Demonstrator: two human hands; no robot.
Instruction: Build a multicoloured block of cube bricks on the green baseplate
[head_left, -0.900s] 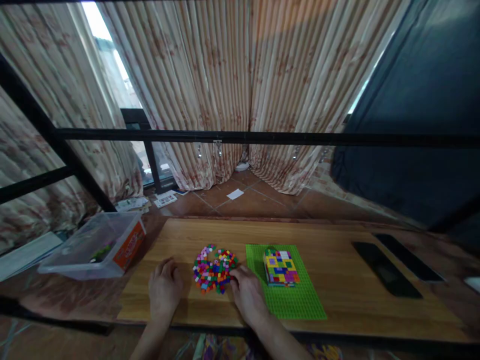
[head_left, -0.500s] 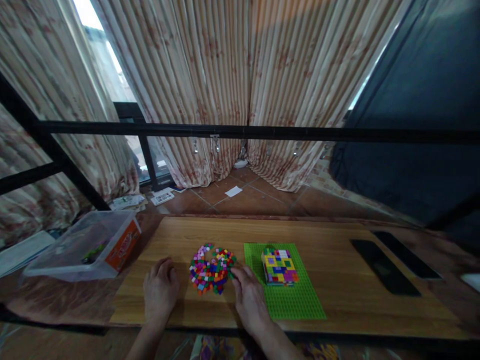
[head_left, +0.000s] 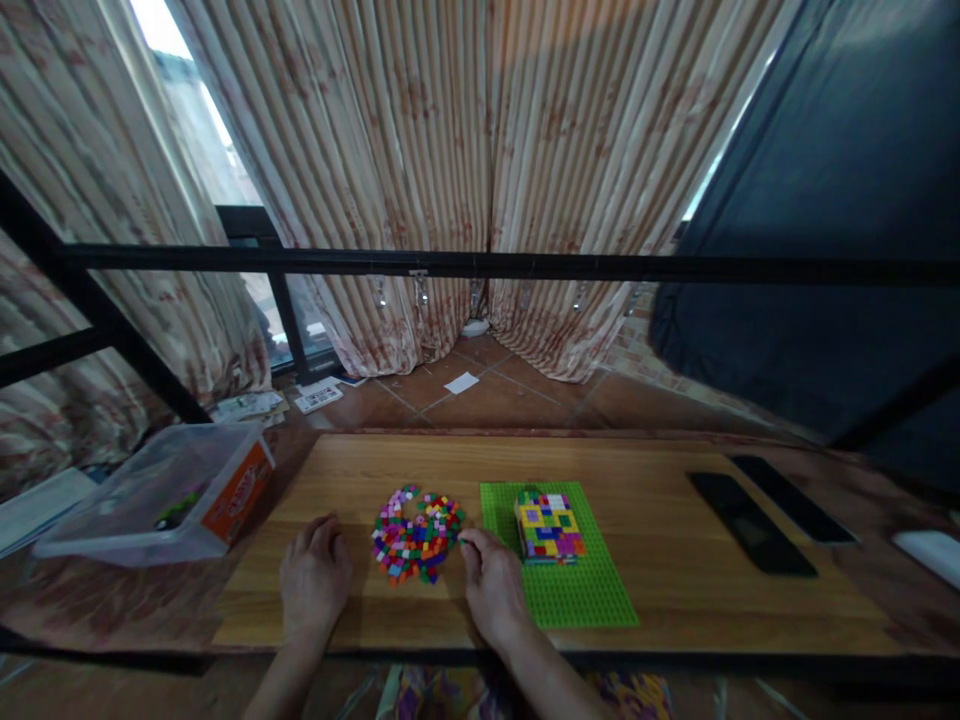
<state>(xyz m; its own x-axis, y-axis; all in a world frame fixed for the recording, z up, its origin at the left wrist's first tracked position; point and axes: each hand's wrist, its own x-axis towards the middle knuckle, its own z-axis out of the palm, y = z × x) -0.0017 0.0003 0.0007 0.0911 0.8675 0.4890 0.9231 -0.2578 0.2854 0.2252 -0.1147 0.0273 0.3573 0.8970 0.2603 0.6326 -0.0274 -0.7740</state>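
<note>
My right hand [head_left: 496,588] is at the right edge of a loose pile of small building bricks [head_left: 420,545] in many colours. Its thumb and forefinger are pinched on a tiny dark green brick [head_left: 461,541], partly hidden by the fingertips. To the left of the pile, my left hand [head_left: 315,575] rests on the table with loosely bent fingers, the thumb a little apart, and nothing visible in it. A block built of multicoloured bricks [head_left: 551,527] stands on a green studded baseplate [head_left: 581,598], right of my right hand.
The wooden table [head_left: 660,600] carries a dark flat slab [head_left: 750,525] and a second dark slab [head_left: 793,498] at its right. A clear plastic box [head_left: 127,545] with an orange label stands beyond the left edge. A black metal rail [head_left: 480,264] crosses behind the table, before curtains.
My right thumb and forefinger have closed together at the pile's edge and drawn slightly away from it. My left hand stays in place. The whole view has shifted a little.
</note>
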